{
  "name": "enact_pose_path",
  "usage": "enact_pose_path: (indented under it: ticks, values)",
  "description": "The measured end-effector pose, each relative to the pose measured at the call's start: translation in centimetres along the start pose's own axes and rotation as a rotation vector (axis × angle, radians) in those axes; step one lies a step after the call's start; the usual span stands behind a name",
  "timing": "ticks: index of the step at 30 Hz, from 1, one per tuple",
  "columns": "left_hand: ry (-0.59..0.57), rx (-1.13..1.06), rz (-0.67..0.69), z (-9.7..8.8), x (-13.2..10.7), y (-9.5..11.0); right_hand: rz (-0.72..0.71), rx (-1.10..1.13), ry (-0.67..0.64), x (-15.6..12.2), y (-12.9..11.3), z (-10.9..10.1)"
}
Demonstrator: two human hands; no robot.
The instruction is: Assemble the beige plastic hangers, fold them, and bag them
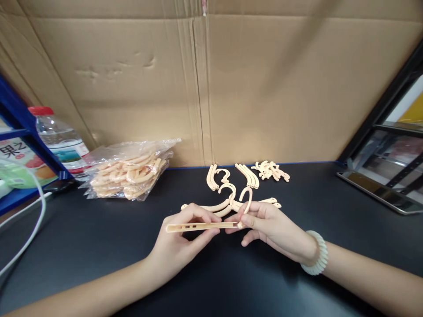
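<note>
Between thumb and fingers, my left hand (185,233) pinches a cream plastic hanger arm (201,226), its slotted edge turned toward me. My right hand (264,222) grips a matching hanger hook (248,203) by its base, at the right end of the arm. The two parts meet or nearly meet there; whether they are joined I cannot tell. Just behind my hands lie hangers with hooks and arms put together (228,204), partly hidden by my fingers.
Loose hanger arms (247,175), a hook (225,175) and a pile of small pieces (271,170) lie farther back. A clear bag of hanger parts (128,174) and a bottle (62,141) stand left, near a white cable (42,207). Cardboard (264,88) walls the back.
</note>
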State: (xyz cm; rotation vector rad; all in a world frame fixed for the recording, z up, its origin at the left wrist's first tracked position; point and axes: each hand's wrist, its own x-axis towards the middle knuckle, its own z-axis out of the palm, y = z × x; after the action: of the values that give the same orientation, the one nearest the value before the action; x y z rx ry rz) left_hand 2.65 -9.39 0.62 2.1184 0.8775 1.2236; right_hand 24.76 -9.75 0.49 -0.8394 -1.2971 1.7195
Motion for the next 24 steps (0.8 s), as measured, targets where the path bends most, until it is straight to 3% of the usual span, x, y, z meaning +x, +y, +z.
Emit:
enact_pose_path:
  ticks: [6,16,24]
  values:
    - [0.013,0.099,0.073,0.0,0.0,0.2,-0.003,-0.055,0.023,-0.1,0.2,0.2]
    - [-0.028,0.062,0.135,0.3,-0.3,0.0,-0.062,-0.12,0.081,0.0,0.9,0.1]
    - [-0.021,0.067,0.121,0.5,-0.5,0.1,-0.124,-0.17,0.121,0.1,1.1,0.5]
